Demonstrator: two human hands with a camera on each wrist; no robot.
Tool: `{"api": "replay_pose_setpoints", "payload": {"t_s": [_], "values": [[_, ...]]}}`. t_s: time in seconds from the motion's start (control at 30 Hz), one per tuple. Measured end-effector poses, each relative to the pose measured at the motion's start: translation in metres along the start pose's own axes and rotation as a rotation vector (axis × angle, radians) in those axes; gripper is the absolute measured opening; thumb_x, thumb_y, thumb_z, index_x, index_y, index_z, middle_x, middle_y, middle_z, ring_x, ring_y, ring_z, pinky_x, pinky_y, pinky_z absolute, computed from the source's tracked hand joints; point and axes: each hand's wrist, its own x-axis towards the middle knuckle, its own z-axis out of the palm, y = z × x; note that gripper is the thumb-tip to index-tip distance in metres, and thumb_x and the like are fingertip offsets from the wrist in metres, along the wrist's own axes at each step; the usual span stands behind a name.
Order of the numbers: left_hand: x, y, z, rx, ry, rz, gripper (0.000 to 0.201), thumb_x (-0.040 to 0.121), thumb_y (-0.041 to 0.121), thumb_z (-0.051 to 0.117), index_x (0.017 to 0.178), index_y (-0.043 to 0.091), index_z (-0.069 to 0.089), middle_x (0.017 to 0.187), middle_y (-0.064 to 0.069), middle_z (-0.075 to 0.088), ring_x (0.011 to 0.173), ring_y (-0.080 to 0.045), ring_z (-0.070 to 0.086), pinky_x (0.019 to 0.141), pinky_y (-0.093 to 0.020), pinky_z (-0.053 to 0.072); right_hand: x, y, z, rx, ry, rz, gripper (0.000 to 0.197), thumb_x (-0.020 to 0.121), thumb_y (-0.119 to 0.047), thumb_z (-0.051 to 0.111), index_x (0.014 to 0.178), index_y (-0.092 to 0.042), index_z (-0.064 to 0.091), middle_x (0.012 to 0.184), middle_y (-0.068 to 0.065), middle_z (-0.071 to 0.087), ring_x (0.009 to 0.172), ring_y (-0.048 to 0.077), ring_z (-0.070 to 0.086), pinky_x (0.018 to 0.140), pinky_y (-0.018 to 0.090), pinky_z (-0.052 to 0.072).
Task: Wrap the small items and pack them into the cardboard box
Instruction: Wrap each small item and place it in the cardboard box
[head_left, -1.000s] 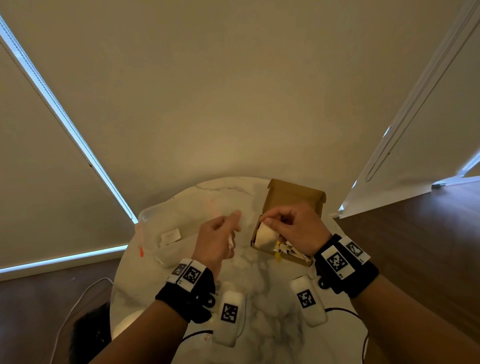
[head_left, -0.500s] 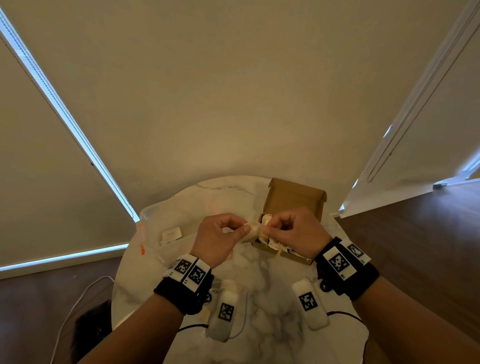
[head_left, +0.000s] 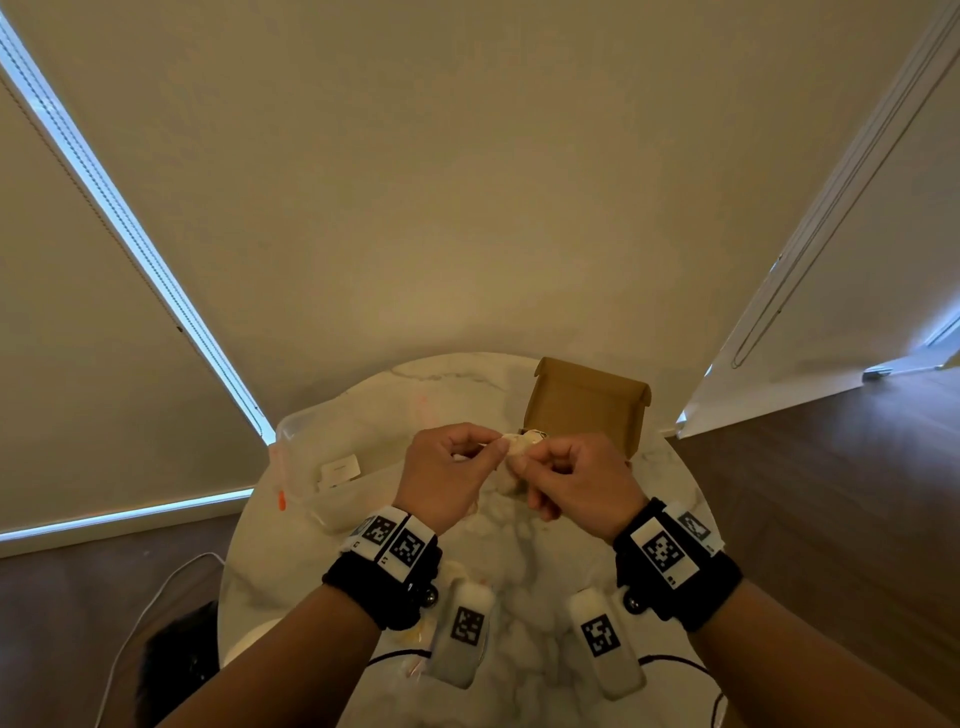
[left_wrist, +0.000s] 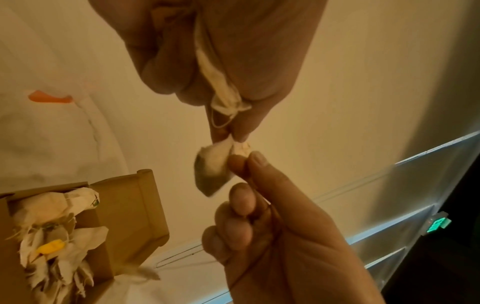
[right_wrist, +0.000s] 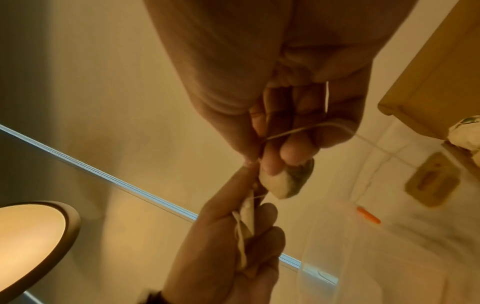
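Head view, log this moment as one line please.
step: wrapping | left hand: pinches paper tail | right hand: pinches small pale paper-wrapped bundle, thin string | brown cardboard box: open, holds wrapped items | round white marble table

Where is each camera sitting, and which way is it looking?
Head: worn on the head, looking forward and down at the marble table; shows both forearms, left hand and right hand.
Left wrist: on the left wrist, looking along the left hand toward the right hand and the cardboard box.
Right wrist: on the right wrist, looking along the right hand toward the left hand.
Shared: all three show both hands pinching the wrapped item; each also shows the box.
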Motion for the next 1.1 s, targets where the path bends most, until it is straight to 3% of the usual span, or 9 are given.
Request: {"api": "replay_pose_setpoints", "payload": {"t_s": [0.2, 0.3, 0.37, 0.47, 0.6, 0.7, 0.87, 1.0, 1.1], "values": [[0.006, 0.01, 0.002, -0.105, 0.084, -0.092, 0.005, 0.082, 0.015, 0.075, 0.078, 0.016, 0.077, 0.071, 0.003, 0.074, 0.069, -0.009, 0.067, 0.065, -0.022, 0.051, -0.006, 0.019, 0.004, -0.046, -0.044, -0.019, 0.016, 0.089, -0.011, 0.065, 0.076, -0.007, 0.073, 0.065, 0.007, 0.072, 0.053, 0.012, 0.064, 0.056, 0.024, 0.054], [0.01, 0.018, 0.002, -0.153, 0.085, -0.142, 0.003, 0.083, 0.017, 0.074, 0.08, 0.016, 0.076, 0.072, -0.002, 0.074, 0.065, -0.025, 0.063, 0.052, -0.025, 0.049, -0.007, 0.03, 0.006, -0.088, -0.084, -0.033, 0.017, 0.09, -0.014, 0.065, 0.077, -0.012, 0.076, 0.062, -0.005, 0.069, 0.055, 0.003, 0.059, 0.057, 0.016, 0.046], [0.013, 0.022, 0.001, -0.186, 0.085, -0.174, 0.004, 0.084, 0.019, 0.073, 0.082, 0.016, 0.076, 0.072, -0.006, 0.074, 0.058, -0.029, 0.053, 0.041, -0.023, 0.038, -0.007, 0.036, 0.009, -0.084, -0.102, -0.044, 0.02, 0.092, -0.018, 0.062, 0.081, -0.014, 0.078, 0.069, -0.007, 0.071, 0.064, 0.007, 0.062, 0.062, 0.019, 0.05], [0.019, 0.026, 0.001, -0.202, 0.095, -0.183, 0.005, 0.085, 0.021, 0.073, 0.081, 0.018, 0.075, 0.072, -0.007, 0.074, 0.059, -0.028, 0.052, 0.038, -0.02, 0.033, -0.005, 0.039, 0.013, 0.108, -0.134, 0.057, 0.025, 0.096, -0.015, 0.055, 0.086, -0.003, 0.075, 0.091, 0.008, 0.075, 0.087, 0.023, 0.071, 0.08, 0.035, 0.058], [0.025, 0.027, 0.001, -0.206, 0.099, -0.204, 0.005, 0.085, 0.022, 0.073, 0.08, 0.02, 0.075, 0.071, -0.005, 0.075, 0.06, -0.029, 0.055, 0.037, -0.02, 0.031, -0.006, 0.037, 0.016, 0.258, -0.185, 0.131, 0.021, 0.096, -0.009, 0.053, 0.091, -0.001, 0.071, 0.095, 0.018, 0.073, 0.086, 0.028, 0.071, 0.078, 0.04, 0.059], [0.027, 0.028, 0.0, -0.214, 0.101, -0.226, 0.005, 0.085, 0.023, 0.073, 0.084, 0.018, 0.074, 0.072, -0.005, 0.075, 0.055, -0.028, 0.05, 0.037, -0.02, 0.03, -0.008, 0.039, 0.015, 0.225, -0.21, 0.079, 0.022, 0.093, 0.006, 0.052, 0.096, -0.007, 0.07, 0.093, 0.015, 0.073, 0.083, 0.026, 0.071, 0.077, 0.037, 0.059], [0.031, 0.031, -0.001, -0.235, 0.105, -0.215, 0.003, 0.084, 0.021, 0.074, 0.082, 0.019, 0.074, 0.071, -0.005, 0.075, 0.062, -0.015, 0.066, 0.039, -0.021, 0.033, -0.008, 0.043, 0.014, 0.178, -0.224, 0.053, 0.029, 0.094, 0.012, 0.042, 0.102, -0.002, 0.066, 0.086, 0.007, 0.074, 0.081, 0.023, 0.072, 0.072, 0.03, 0.059], [0.03, 0.038, -0.002, -0.263, 0.11, -0.209, 0.006, 0.086, 0.019, 0.072, 0.086, 0.013, 0.073, 0.074, -0.012, 0.073, 0.042, -0.007, 0.054, 0.036, -0.019, 0.03, -0.006, 0.044, 0.014, 0.307, -0.131, 0.13, 0.012, 0.093, 0.009, 0.048, 0.095, -0.001, 0.054, 0.09, 0.021, 0.073, 0.078, 0.031, 0.072, 0.065, 0.032, 0.059], [0.027, 0.043, -0.004, -0.274, 0.092, -0.215, 0.006, 0.088, 0.017, 0.07, 0.087, 0.011, 0.072, 0.074, -0.014, 0.071, 0.031, -0.004, 0.044, 0.033, -0.017, 0.026, -0.002, 0.044, 0.011, 0.293, -0.05, 0.14, 0.008, 0.086, 0.01, 0.06, 0.088, 0.002, 0.06, 0.085, 0.019, 0.073, 0.075, 0.027, 0.073, 0.065, 0.029, 0.059]]}}
